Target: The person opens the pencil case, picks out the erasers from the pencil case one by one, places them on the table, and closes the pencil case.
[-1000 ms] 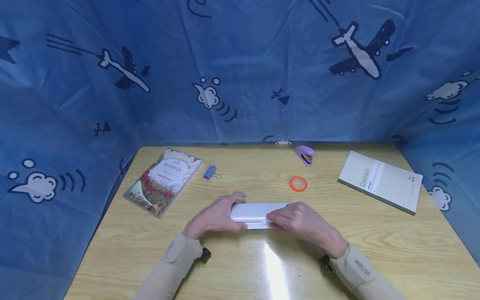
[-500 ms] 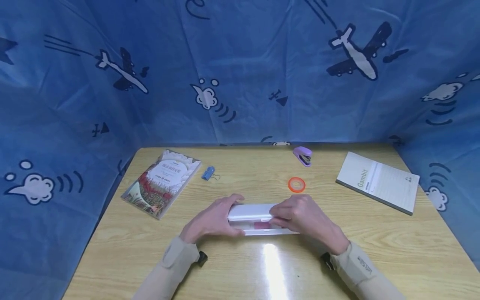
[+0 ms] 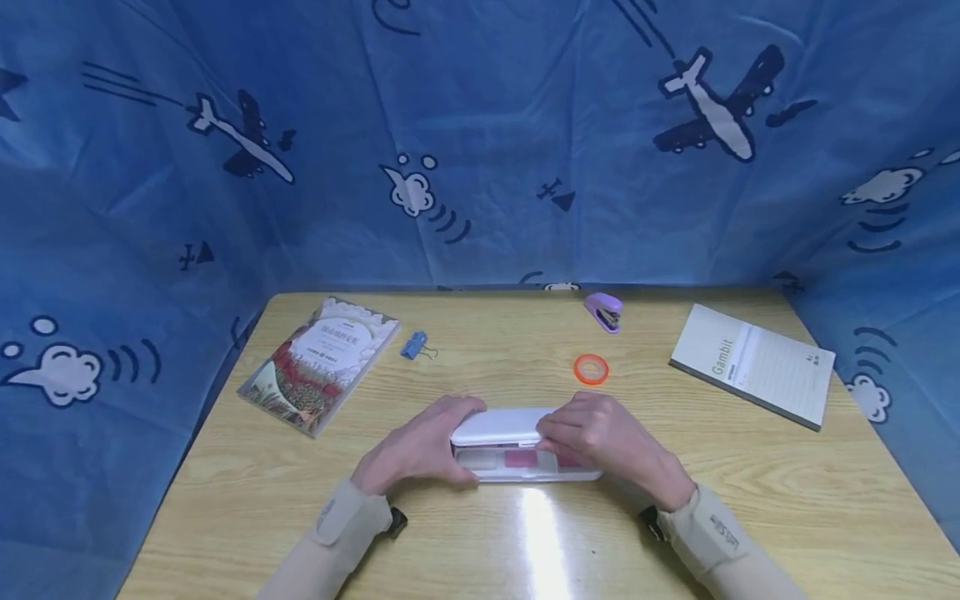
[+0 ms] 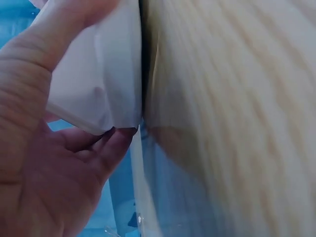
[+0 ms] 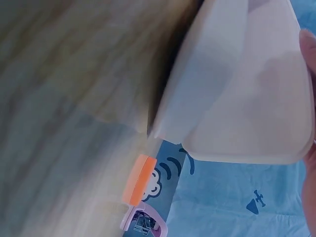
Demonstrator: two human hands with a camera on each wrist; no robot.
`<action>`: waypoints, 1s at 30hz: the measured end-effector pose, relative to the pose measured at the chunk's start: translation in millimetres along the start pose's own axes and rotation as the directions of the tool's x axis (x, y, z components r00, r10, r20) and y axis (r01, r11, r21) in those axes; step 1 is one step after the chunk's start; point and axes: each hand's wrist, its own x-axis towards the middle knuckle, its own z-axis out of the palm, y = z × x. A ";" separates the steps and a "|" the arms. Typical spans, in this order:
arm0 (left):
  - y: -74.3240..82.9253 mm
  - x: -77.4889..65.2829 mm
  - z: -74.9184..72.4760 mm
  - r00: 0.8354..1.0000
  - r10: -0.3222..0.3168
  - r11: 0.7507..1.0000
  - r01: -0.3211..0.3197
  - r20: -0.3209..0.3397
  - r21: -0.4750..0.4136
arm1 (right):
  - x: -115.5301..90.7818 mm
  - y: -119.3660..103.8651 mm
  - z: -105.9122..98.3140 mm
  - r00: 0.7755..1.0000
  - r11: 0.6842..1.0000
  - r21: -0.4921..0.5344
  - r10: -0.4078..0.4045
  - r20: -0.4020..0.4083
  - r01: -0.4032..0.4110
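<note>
A white plastic pencil case (image 3: 495, 427) lies lengthwise on the table before me, its lid partly raised along the near side. Under the lid I see pale inner compartments and a pink piece (image 3: 521, 457). My left hand (image 3: 420, 444) grips the left end, thumb at the near side and fingers at the far side. In the left wrist view, fingertips touch the lower edge of the case (image 4: 118, 84). With its fingertips, my right hand (image 3: 609, 435) pinches the lid's near edge. The right wrist view shows the lid (image 5: 276, 98) tilted up from the base (image 5: 205, 84).
Beyond the case lie an orange tape roll (image 3: 591, 369) and a purple stapler (image 3: 603, 312). A blue binder clip (image 3: 417, 345) and an illustrated book (image 3: 321, 364) are at the left; a notebook (image 3: 753, 365) is at the right. Blue printed cloth (image 3: 480, 167) surrounds the table's back and sides.
The pencil case has gone from shut to partly open: my right hand has raised the lid's near edge, baring the inside. My left hand has kept its grip on the left end.
</note>
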 end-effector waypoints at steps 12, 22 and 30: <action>-9.6 -1.7 -0.2 0.997 -0.074 0.997 0.073 0.014 0.007 | 4.2 3.4 0.9 0.998 0.996 0.069 0.061 0.006 -0.062; -5.2 -3.7 1.0 0.981 -0.190 0.975 0.192 -0.029 0.112 | 15.8 15.8 1.4 0.967 0.966 0.049 0.255 -0.026 -0.253; -0.7 -4.2 -0.4 0.972 -0.230 0.965 0.233 -0.037 0.122 | 22.0 22.5 8.5 0.916 0.921 0.034 0.391 -0.096 -0.389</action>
